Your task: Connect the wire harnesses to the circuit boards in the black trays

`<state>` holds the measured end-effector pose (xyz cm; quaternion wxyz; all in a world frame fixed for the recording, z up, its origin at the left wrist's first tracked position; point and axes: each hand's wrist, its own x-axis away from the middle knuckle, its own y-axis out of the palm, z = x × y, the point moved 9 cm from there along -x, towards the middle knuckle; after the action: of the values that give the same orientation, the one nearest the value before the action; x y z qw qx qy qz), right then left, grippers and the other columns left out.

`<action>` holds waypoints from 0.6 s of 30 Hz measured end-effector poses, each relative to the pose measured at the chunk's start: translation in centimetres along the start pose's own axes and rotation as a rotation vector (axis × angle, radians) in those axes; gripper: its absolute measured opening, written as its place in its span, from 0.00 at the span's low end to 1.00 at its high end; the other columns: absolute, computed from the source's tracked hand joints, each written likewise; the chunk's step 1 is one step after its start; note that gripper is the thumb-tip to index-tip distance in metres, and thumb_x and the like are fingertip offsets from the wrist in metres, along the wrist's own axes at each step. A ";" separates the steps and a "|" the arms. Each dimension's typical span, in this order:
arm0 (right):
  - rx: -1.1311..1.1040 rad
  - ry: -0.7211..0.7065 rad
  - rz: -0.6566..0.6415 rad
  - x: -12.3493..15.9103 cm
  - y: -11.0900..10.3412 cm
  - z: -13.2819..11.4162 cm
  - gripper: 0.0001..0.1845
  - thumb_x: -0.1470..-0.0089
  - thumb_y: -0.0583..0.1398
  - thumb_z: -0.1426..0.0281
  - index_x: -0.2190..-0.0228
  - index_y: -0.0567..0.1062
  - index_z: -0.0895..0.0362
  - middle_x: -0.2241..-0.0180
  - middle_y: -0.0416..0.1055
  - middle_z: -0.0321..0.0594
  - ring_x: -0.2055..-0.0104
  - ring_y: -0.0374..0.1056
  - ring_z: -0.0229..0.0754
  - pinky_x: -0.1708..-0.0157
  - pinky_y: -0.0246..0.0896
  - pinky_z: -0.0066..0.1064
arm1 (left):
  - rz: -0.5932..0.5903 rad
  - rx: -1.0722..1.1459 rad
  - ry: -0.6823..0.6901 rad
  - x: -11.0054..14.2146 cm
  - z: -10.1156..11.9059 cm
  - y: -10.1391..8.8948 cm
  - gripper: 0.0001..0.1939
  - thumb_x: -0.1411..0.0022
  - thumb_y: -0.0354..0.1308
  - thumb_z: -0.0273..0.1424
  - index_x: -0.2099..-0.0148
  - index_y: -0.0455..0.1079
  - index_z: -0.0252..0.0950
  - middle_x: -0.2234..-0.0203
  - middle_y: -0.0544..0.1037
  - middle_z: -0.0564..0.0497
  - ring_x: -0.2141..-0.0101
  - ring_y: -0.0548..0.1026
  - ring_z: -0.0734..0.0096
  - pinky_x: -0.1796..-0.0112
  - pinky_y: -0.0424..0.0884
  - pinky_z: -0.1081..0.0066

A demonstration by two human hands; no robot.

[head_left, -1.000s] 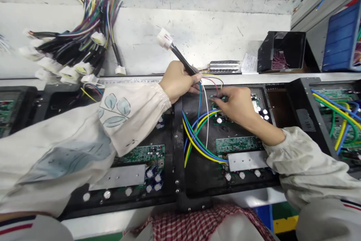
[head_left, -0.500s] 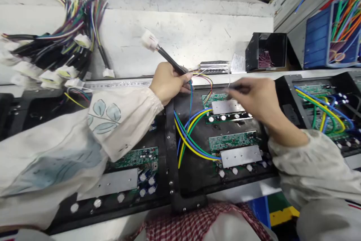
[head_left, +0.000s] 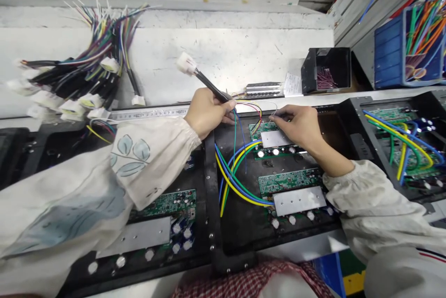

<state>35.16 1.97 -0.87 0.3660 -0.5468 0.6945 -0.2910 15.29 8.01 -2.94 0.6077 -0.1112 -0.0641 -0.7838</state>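
My left hand (head_left: 208, 111) is closed around a black-sleeved wire harness (head_left: 212, 89) that ends in a white connector (head_left: 186, 63) pointing up and left. Thin coloured wires fan out of the sleeve toward the upper green circuit board (head_left: 265, 128). My right hand (head_left: 298, 123) pinches a thin white wire (head_left: 272, 105) just above that board and its metal plate (head_left: 276, 139). Thick blue, yellow and green wires (head_left: 234, 168) loop from the upper board to the lower board (head_left: 288, 181) in the black tray (head_left: 244, 223).
A heap of harnesses with white connectors (head_left: 75, 82) lies at the left. A black bin (head_left: 325, 70) of small pink parts and a blue bin (head_left: 407, 47) of coloured wires stand at the right. More boards sit in neighbouring trays (head_left: 400, 144), and one board (head_left: 167, 202) lies lower left.
My right hand moved off the upper board to the right, then came back left, now pinching a thin wire above the board. My left hand kept its hold on the harness.
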 end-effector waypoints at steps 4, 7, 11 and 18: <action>-0.008 0.002 -0.016 0.0 0.2 0.0 0.06 0.54 0.65 0.68 0.73 0.81 0.59 0.74 0.78 0.41 0.73 0.70 0.41 0.71 0.62 0.32 | -0.003 0.016 -0.016 0.0 -0.1 0.0 0.04 0.45 0.56 0.17 0.68 0.67 0.28 0.82 0.71 0.53 0.83 0.71 0.77 0.81 0.74 0.77; -0.007 0.006 -0.015 0.1 0.3 -0.1 0.06 0.54 0.65 0.68 0.73 0.81 0.58 0.74 0.78 0.41 0.74 0.70 0.41 0.71 0.62 0.32 | 0.002 0.021 -0.020 0.1 -0.1 0.0 0.04 0.46 0.57 0.17 0.69 0.67 0.28 0.82 0.71 0.53 0.83 0.71 0.77 0.81 0.74 0.76; 0.012 0.008 -0.034 -0.2 0.4 0.1 0.05 0.54 0.65 0.69 0.73 0.81 0.58 0.74 0.78 0.41 0.73 0.71 0.41 0.70 0.62 0.32 | 0.000 0.036 -0.014 0.1 0.0 0.0 0.04 0.46 0.57 0.17 0.69 0.67 0.27 0.82 0.71 0.52 0.83 0.71 0.76 0.81 0.74 0.74; 0.223 -0.070 -0.204 1.2 -0.5 -2.6 0.11 0.55 0.67 0.69 0.67 0.81 0.59 0.68 0.78 0.47 0.65 0.73 0.50 0.65 0.63 0.37 | -0.005 0.044 -0.026 -0.1 -0.3 0.0 0.03 0.45 0.56 0.18 0.68 0.67 0.28 0.81 0.72 0.52 0.82 0.72 0.75 0.79 0.75 0.74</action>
<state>33.10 0.68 0.80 0.4169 -0.5804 0.5854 -0.3829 15.29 8.01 -3.24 0.6072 -0.1076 -0.0896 -0.7821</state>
